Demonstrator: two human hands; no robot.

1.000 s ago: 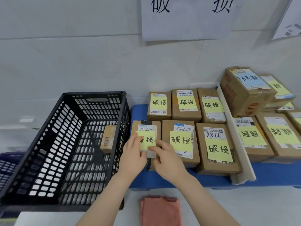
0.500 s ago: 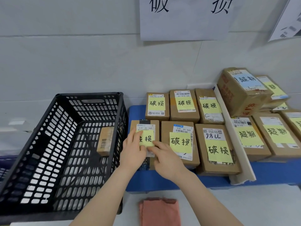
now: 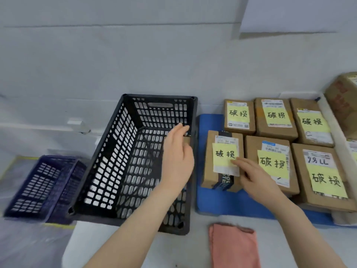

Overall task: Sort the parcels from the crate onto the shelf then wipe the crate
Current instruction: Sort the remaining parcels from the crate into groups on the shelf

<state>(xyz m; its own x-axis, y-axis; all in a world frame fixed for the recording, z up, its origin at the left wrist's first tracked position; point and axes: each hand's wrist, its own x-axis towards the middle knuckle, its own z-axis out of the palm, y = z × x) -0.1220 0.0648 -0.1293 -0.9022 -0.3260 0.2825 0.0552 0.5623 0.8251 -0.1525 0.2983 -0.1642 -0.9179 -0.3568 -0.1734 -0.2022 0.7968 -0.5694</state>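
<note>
Black crate (image 3: 123, 151): my open left hand (image 3: 178, 157) reaches inside for the last parcel (image 3: 187, 141); right hand (image 3: 251, 176) rests flat, empty, on a shelved parcel (image 3: 222, 161).

Bright, flat indoor light, kinda soft overall

Even light, probably from overhead, no glare on the white wall. Soft shadow under the paper sheet (image 3: 301, 14) at 1 o'clock. Motion blur smears the blue crate (image 3: 44, 186) at 8 o'clock and the left hand (image 3: 178, 161). Wide-angle bend tilts the boxes (image 3: 343, 105) at 3 o'clock.
</note>
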